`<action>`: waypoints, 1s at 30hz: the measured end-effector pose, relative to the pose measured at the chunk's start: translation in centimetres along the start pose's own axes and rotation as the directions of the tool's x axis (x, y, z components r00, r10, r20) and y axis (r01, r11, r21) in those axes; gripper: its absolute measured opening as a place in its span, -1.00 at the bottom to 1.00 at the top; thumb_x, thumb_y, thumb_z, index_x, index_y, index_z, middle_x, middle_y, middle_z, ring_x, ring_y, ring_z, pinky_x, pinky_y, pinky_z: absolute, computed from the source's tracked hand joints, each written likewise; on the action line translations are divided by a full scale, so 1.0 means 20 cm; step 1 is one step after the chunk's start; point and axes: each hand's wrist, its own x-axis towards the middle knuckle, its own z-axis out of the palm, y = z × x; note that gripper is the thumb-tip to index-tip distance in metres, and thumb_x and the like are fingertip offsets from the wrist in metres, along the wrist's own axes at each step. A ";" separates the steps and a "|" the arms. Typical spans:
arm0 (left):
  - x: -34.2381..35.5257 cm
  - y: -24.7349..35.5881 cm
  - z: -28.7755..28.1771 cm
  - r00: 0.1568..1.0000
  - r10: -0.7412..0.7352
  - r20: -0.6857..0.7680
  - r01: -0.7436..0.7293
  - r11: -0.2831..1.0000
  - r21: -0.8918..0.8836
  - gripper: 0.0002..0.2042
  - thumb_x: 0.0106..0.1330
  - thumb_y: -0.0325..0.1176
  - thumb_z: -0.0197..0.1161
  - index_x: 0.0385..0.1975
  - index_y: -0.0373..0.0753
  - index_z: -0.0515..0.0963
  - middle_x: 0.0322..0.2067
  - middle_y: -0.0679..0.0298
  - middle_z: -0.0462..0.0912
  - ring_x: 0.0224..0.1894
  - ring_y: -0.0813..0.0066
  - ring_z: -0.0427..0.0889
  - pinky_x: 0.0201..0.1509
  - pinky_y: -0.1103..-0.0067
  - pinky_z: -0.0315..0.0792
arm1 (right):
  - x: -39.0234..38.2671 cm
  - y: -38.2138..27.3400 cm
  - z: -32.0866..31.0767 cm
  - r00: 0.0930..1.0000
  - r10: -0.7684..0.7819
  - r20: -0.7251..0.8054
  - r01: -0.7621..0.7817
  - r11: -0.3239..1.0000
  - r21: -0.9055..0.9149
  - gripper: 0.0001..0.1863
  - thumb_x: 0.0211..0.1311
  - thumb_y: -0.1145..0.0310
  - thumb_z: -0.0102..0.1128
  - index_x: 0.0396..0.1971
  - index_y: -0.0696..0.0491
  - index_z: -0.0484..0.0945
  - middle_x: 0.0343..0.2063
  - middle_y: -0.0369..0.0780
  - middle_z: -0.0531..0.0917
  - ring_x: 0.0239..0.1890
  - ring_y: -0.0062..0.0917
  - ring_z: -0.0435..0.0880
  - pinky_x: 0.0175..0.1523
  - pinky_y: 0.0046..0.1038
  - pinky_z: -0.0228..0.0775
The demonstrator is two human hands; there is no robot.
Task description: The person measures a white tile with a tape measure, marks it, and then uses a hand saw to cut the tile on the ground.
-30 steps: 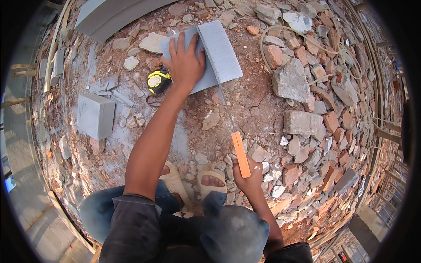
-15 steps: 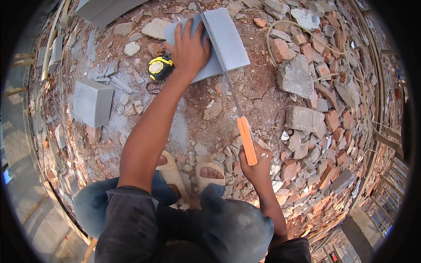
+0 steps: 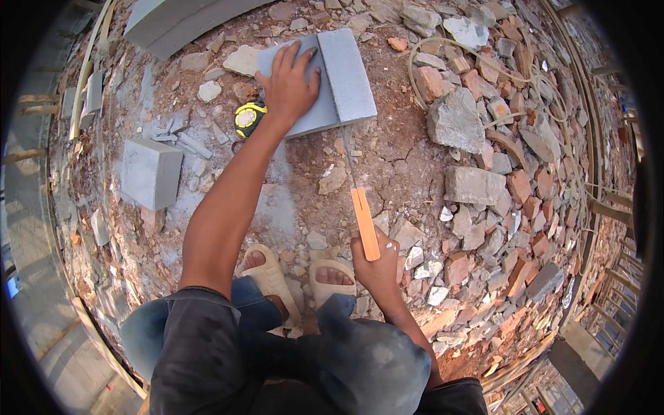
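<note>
The left hand (image 3: 290, 86) lies flat, fingers spread, pressing on the grey block (image 3: 325, 79). The right hand (image 3: 377, 266) is closed around the saw's orange handle (image 3: 364, 223).

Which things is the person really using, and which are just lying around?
In use:
- left hand pressing on the grey block
- right hand holding the orange-handled saw, blade at the block

Lying about:
- yellow tape measure
- smaller grey block
- broken bricks and stones
- hose
</note>
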 end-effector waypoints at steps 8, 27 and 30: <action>-0.03 0.00 -0.01 0.999 0.035 0.009 -0.035 0.999 0.041 -0.57 0.35 -0.16 0.14 0.24 0.09 0.47 0.38 0.35 0.33 0.45 0.27 0.19 0.21 -0.38 -0.03 | -0.03 -0.07 0.05 0.995 0.083 0.049 -0.080 0.996 -0.044 -0.87 0.19 0.45 0.21 -0.41 0.22 0.53 -0.58 -0.06 0.64 -0.54 -0.33 0.70 -0.40 -0.34 0.49; -0.05 0.00 -0.02 0.998 0.060 0.028 -0.061 0.998 0.026 -0.57 0.27 -0.18 0.22 0.17 0.00 0.51 0.36 0.40 0.35 0.44 0.30 0.23 0.12 -0.40 0.04 | 0.00 -0.06 0.03 1.000 0.008 0.015 -0.006 0.987 -0.161 -0.88 0.16 0.48 0.24 -0.43 0.22 0.52 -0.63 -0.05 0.60 -0.59 -0.20 0.68 -0.45 -0.31 0.46; -0.06 0.02 -0.02 0.996 0.062 0.057 -0.065 0.997 0.039 -0.53 0.29 -0.16 0.21 0.22 -0.02 0.47 0.38 0.36 0.32 0.45 0.31 0.21 0.13 -0.45 0.01 | 0.08 -0.06 0.02 1.000 0.009 -0.003 -0.010 0.987 -0.158 -0.89 0.17 0.48 0.24 -0.42 0.21 0.52 -0.64 -0.07 0.61 -0.59 -0.27 0.67 -0.44 -0.34 0.45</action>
